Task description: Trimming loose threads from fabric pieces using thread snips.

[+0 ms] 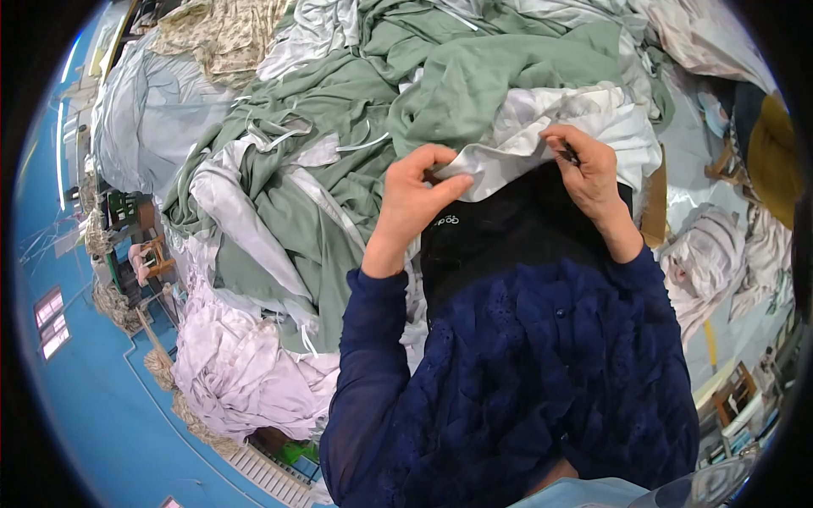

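My left hand point(421, 188) pinches the edge of a white cloth point(501, 172) between thumb and fingers. At the cloth's other end, my right hand point(586, 169) has its fingers closed on the edge. A small dark thing shows between the right thumb and fingers; I cannot make out what it is. The cloth's edge is raised and stretched between both hands, above my black apron point(525, 224). Behind it, more of the white fabric lies bunched against a heap of green garments point(474, 80) with white linings and ties.
Pale lilac fabric point(246, 364) is piled at the lower left. Light grey-blue cloth point(157, 118) and a beige patterned fabric point(224, 34) lie at the far left. White bundles point(707, 254) sit to the right, near a cardboard piece point(655, 207). Blue floor point(93, 339) shows at left.
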`<state>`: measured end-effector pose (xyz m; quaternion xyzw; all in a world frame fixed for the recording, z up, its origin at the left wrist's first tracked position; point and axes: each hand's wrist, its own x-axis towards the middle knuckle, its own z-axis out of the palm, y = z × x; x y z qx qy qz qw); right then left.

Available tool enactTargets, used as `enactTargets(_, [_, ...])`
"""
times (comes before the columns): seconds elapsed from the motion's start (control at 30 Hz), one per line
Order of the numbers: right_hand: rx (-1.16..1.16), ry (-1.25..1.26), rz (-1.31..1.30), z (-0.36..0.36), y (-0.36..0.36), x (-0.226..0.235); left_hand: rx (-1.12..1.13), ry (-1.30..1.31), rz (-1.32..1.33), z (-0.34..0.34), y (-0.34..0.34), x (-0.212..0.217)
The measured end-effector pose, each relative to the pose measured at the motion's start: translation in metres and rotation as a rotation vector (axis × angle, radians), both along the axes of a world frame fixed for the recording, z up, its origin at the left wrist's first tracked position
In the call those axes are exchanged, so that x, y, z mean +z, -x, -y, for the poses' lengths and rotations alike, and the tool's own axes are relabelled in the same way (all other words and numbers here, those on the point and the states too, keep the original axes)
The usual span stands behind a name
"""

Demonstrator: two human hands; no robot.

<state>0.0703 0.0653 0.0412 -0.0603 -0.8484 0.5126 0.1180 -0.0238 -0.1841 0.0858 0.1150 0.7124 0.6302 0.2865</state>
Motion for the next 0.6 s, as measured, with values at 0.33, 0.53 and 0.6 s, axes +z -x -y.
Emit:
enactTargets(0.33, [-0.116, -0.207, -0.165, -0.010, 0.007, 0.035, -0.083, 0.397, -0.861, 0.051, -0.041, 0.036])
enactTargets(0.53, [0.000, -0.386, -0.082, -0.028, 0.013, 0.011, -0.001, 0.428, -0.911, 0.070, -0.058, 0.034])
enactTargets(0.6, [0.013, -0.375, -0.132, -0.018, 0.022, 0.014, 0.024, 0.423, -0.896, 0.075, -0.062, 0.032])
